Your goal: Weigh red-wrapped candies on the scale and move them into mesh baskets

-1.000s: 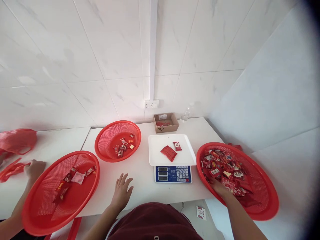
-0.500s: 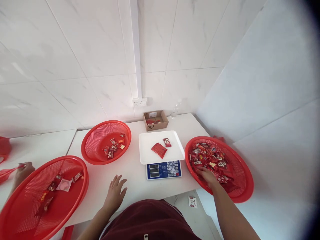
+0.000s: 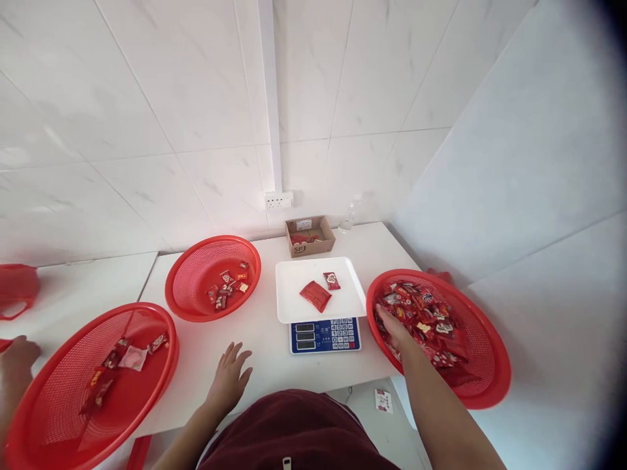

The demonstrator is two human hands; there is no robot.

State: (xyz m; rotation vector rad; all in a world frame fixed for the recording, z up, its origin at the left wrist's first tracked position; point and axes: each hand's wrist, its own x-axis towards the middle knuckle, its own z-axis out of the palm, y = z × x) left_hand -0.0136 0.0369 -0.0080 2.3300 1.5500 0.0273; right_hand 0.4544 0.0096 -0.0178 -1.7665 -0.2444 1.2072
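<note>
My right hand (image 3: 393,328) reaches into the right red basket (image 3: 496,346), at its near left side, among many small red wrapped sweets (image 3: 424,313). Its fingertips are partly hidden there, so I cannot see whether they hold anything. My left hand (image 3: 229,378) rests over the white table's front edge, fingers spread and holding nothing. Between the hands stands a blue-fronted digital scale (image 3: 324,335) with a white tray (image 3: 289,290). On the tray lie a larger flat red packet (image 3: 316,296) and a small red sweet packet (image 3: 332,281), untouched.
Two more red mesh baskets, one at the back left (image 3: 189,274) and one at the front left (image 3: 53,378), hold a few sweets. A small cardboard box (image 3: 313,248) stands behind the scale. At the far left, another person's hand (image 3: 19,359) is beside the front basket.
My right hand has turned more edge-on and sunk its fingers into the sweets at the basket's left side. My left hand stays put. The other person's hand has moved left and nearer.
</note>
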